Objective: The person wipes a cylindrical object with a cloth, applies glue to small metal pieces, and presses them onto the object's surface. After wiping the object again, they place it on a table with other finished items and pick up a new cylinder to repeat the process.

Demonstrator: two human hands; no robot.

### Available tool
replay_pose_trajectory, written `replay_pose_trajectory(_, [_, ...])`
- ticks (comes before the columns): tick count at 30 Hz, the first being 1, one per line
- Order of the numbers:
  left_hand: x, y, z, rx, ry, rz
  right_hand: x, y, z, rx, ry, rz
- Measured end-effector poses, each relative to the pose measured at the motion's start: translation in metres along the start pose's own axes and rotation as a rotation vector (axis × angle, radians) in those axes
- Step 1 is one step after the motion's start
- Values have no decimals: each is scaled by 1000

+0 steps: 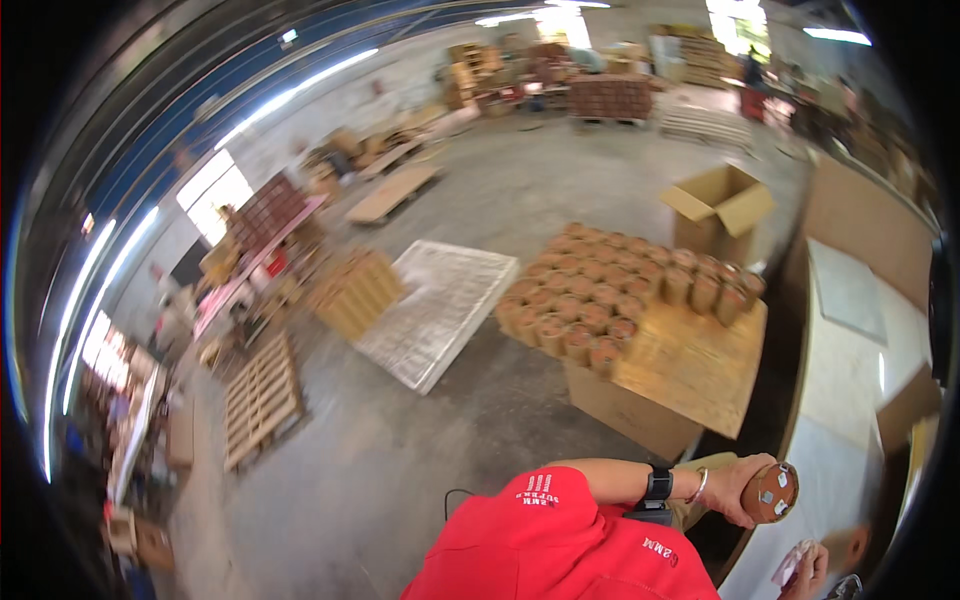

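Note:
My left hand point(735, 490), with a watch and bracelet on its wrist, is wrapped round a cardboard tube point(773, 488). The tube's reddish-brown round end faces up and carries several small pale patches. Just below it, at the lower right, my right hand point(815, 572) pinches a small, crumpled-looking whitish-pink piece point(791, 562); blur hides what it is. Both hands are over the near end of a long pale worktable point(835, 440). To their upper left, many similar brown tubes point(575, 290) stand upright in close rows on a wooden board point(695, 350).
An open carton point(715, 205) stands behind the board of tubes. A cardboard piece point(905, 405) rises at the worktable's right edge. Farther left are a silvery-topped slab point(450, 300) bearing more tubes point(360, 295), and a wooden pallet point(262, 400) on the floor.

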State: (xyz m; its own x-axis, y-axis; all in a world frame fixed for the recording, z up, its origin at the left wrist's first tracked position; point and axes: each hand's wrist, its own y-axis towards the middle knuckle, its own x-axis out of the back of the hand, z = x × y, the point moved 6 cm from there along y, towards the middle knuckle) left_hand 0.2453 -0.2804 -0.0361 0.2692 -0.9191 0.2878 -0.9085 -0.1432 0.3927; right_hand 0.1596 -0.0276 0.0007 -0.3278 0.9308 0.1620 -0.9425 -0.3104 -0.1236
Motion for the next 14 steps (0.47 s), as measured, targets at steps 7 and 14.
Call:
replay_pose_trajectory(7, [94,-68,15,243,69,-321,-104,32,18,80,-297,534])
replay_pose_trajectory(14, [128,-99,34,395,136,-436,-147,47,25,145,-205,737])
